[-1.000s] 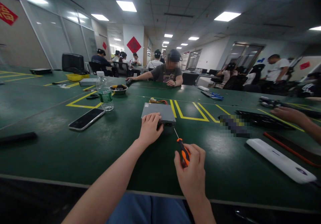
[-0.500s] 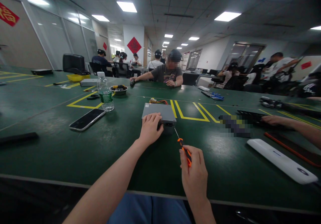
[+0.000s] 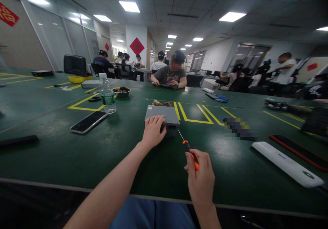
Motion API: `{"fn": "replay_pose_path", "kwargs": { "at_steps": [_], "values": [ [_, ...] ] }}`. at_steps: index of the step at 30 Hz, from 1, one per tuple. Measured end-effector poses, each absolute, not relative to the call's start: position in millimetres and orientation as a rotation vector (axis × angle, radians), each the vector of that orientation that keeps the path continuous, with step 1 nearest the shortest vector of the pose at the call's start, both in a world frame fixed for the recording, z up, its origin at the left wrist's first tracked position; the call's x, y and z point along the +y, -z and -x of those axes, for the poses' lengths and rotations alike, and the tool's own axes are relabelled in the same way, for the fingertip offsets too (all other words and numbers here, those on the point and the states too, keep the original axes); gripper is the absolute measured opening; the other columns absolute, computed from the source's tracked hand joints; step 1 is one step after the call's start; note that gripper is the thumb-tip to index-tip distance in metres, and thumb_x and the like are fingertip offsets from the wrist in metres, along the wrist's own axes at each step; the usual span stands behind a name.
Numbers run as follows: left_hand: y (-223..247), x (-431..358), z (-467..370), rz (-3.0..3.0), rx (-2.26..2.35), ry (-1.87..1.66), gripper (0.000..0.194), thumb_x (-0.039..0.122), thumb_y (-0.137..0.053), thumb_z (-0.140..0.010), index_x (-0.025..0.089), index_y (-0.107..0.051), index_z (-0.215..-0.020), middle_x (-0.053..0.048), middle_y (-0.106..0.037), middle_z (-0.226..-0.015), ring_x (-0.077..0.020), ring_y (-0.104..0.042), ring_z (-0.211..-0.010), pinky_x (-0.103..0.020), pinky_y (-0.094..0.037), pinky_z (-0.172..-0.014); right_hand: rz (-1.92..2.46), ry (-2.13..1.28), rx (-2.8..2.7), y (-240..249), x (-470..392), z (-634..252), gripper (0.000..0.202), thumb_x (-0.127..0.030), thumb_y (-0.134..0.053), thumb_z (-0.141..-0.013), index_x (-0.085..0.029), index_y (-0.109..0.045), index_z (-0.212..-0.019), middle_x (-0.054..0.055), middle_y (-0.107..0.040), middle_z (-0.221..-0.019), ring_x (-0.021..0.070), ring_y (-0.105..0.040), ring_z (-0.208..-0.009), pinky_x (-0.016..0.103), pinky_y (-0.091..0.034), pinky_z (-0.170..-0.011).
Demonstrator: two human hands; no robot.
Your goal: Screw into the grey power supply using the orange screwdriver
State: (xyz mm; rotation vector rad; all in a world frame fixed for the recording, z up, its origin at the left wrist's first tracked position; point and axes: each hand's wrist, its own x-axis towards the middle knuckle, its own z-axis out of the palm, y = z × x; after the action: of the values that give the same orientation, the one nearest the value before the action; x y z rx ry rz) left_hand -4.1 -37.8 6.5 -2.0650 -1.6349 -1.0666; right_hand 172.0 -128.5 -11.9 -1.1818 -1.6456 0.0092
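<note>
In the head view, the grey metal box (image 3: 169, 113) lies on the green table (image 3: 112, 160), before the person. The left hand (image 3: 153, 130) rests over its near edge, fingers on top (whether they grip or only press, I cannot tell). The right hand (image 3: 202, 171) has its fingers closed around the screwdriver (image 3: 187, 144), whose tip is at the near right corner. The present step seems to be screwdriver work; the next move calls, I judge, for a steady box and well-aligned tip.

Ceiling lights (image 3: 129, 6) glow, top of frame | glass partition (image 3: 52, 34), upper left | red diamond (image 3: 136, 46) on white pillar (image 3: 129, 34), upper center | black chair (image 3: 74, 64), left
</note>
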Motion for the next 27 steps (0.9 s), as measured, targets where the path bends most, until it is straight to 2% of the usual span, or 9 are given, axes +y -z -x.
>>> {"fn": "replay_pose_path", "kwargs": {
  "at_steps": [5, 9, 14, 16, 19, 22, 27],
  "values": [
    [-6, -37, 3, 2.062, -1.634, 1.073, 0.022, 0.022, -0.053, -0.079, 0.023, -0.053, -0.101, -0.003, -0.057, -0.12, -0.0219, -0.047, -0.112, -0.038, -0.032, -0.094, 1.15, 0.109, -1.689, 10, -126, -165, 0.024, -0.036, -0.041, -0.091, -0.018, -0.048, -0.105, 0.011, -0.047, -0.102, 0.0219, -0.057, -0.089, 0.032, -0.053, -0.061],
    [-6, -36, 2, 2.051, -1.634, 1.086, 0.022, 0.024, -0.054, -0.08, 0.023, -0.053, -0.101, -0.003, -0.058, -0.12, -0.0218, -0.047, -0.112, -0.038, -0.032, -0.094, 1.124, 0.124, -1.709, 11, -128, -161, 0.023, -0.03, -0.038, -0.092, -0.017, -0.044, -0.11, 0.012, -0.047, -0.102, 0.0209, -0.058, -0.088, 0.031, -0.053, -0.061],
    [-6, -36, 2, 2.046, -1.646, 1.086, 0.022, 0.024, -0.055, -0.08, 0.022, -0.053, -0.102, -0.003, -0.058, -0.119, -0.0213, -0.047, -0.112, -0.038, -0.032, -0.094, 1.21, 0.056, -1.673, 14, -129, -168, 0.023, -0.036, -0.035, -0.094, -0.018, -0.047, -0.102, 0.005, -0.055, -0.085, 0.0165, -0.061, -0.069, 0.026, -0.051, -0.053],
    [-6, -37, 2, 2.051, -1.645, 1.084, 0.021, 0.024, -0.054, -0.08, 0.022, -0.053, -0.102, -0.003, -0.058, -0.119, -0.0212, -0.047, -0.111, -0.038, -0.032, -0.094, 1.24, 0.044, -1.667, 13, -128, -170, 0.025, -0.039, -0.034, -0.095, -0.019, -0.049, -0.098, 0.005, -0.056, -0.083, 0.0165, -0.061, -0.068, 0.025, -0.05, -0.051],
    [-7, -37, 2, 2.05, -1.641, 1.087, 0.021, 0.024, -0.055, -0.08, 0.022, -0.053, -0.101, -0.003, -0.058, -0.119, -0.0215, -0.047, -0.111, -0.038, -0.032, -0.093, 1.228, 0.101, -1.681, 11, -126, -167, 0.029, -0.044, -0.038, -0.092, -0.018, -0.05, -0.098, 0.008, -0.053, -0.089, 0.0191, -0.061, -0.074, 0.027, -0.051, -0.052],
    [-7, -37, 2, 2.047, -1.64, 1.086, 0.022, 0.024, -0.055, -0.08, 0.022, -0.053, -0.101, -0.004, -0.058, -0.119, -0.022, -0.047, -0.112, -0.038, -0.033, -0.093, 1.186, 0.182, -1.676, 11, -125, -162, 0.026, -0.038, -0.039, -0.091, -0.016, -0.049, -0.101, 0.014, -0.048, -0.102, 0.0218, -0.059, -0.086, 0.031, -0.053, -0.057],
    [-6, -36, 2, 2.045, -1.638, 1.083, 0.022, 0.024, -0.055, -0.08, 0.022, -0.053, -0.102, -0.003, -0.058, -0.119, -0.0219, -0.047, -0.112, -0.038, -0.032, -0.093, 1.08, 0.26, -1.75, 14, -125, -166, 0.015, -0.026, -0.043, -0.092, -0.019, -0.05, -0.102, 0.008, -0.057, -0.097, 0.0186, -0.061, -0.089, 0.03, -0.053, -0.071]
  ]
}}
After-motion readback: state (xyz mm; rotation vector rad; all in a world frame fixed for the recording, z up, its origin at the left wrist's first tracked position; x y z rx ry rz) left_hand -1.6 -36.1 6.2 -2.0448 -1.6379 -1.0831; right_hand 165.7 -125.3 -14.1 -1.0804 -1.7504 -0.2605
